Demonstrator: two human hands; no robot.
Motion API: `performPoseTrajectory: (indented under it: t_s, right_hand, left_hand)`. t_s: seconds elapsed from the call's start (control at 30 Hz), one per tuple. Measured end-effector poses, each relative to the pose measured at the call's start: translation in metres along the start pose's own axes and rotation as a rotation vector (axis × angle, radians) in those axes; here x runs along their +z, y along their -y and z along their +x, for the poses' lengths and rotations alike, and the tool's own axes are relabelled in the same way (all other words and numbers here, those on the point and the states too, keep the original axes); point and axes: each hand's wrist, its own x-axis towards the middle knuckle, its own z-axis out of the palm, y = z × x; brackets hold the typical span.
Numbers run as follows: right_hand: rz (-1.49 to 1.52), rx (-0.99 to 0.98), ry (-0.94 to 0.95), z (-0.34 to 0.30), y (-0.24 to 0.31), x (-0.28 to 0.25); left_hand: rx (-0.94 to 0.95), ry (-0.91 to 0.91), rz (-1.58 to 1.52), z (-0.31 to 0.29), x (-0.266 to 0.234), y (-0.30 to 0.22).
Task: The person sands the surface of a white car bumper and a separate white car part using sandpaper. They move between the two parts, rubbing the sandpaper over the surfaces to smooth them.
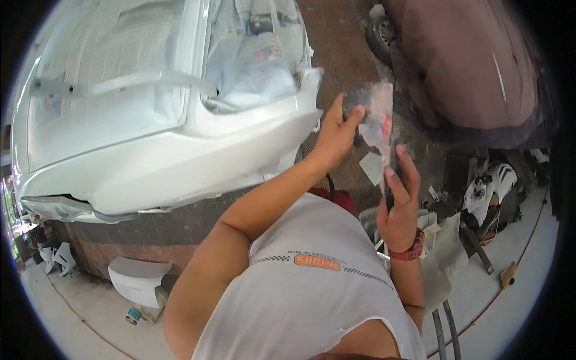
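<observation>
My left hand (337, 133) grips a thin, flat mixing board (358, 94) by its left edge, thumb on top. Pale pinkish body filler (380, 101) is smeared across the board, with a bright red streak (387, 126) near its right side. Closed around a dark, narrow spreader (393, 162), my right hand (403, 204) holds it upright against the board's lower right. Pinkish paste runs along the spreader's left edge. The spreader's exact shape is partly hidden by my fingers.
A white car body (240, 135), its windows masked with newspaper (129, 54), fills the left. A covered vehicle (474, 66) stands at the far right. Below my right arm are chairs (447, 258); a white panel (138, 279) lies on the floor at lower left.
</observation>
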Motion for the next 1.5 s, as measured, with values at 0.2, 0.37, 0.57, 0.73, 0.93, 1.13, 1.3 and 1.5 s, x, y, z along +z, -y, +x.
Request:
performPoseTrajectory:
  t_s: [0.2, 0.37, 0.57, 0.73, 0.93, 1.13, 1.3, 1.5]
  right_hand:
    - [-0.332, 0.441, 0.266, 0.073, -0.068, 0.000]
    - [0.252, 0.327, 0.114, 0.110, -0.079, -0.007]
    - [1.306, 0.679, 0.075, 0.154, -0.115, -0.009]
    - [0.205, 0.000, 0.387, 0.184, -0.179, -0.041]
    - [-0.237, -0.397, 0.268, 0.201, -0.232, -0.089]
    - [-0.149, -0.597, 0.365, 0.196, -0.279, -0.104]
    - [0.344, -0.594, 0.410, 0.203, -0.274, -0.111]
    - [-0.024, -0.560, 0.497, 0.238, -0.298, -0.094]
  left_hand:
    - [0.009, 0.166, -0.086, 0.028, 0.001, -0.011]
    - [0.036, -0.139, -0.130, 0.055, -0.001, -0.020]
    - [0.320, -0.349, 0.028, 0.071, -0.007, -0.051]
    - [0.509, -0.469, 0.107, 0.079, 0.039, -0.045]
    - [0.191, -0.303, 0.509, 0.094, 0.112, 0.001]
    - [0.504, -0.751, 0.089, 0.112, 0.134, 0.004]
    - [0.386, -0.601, -0.142, 0.109, 0.156, 0.009]
    - [0.445, -0.731, -0.026, 0.092, 0.174, 0.022]
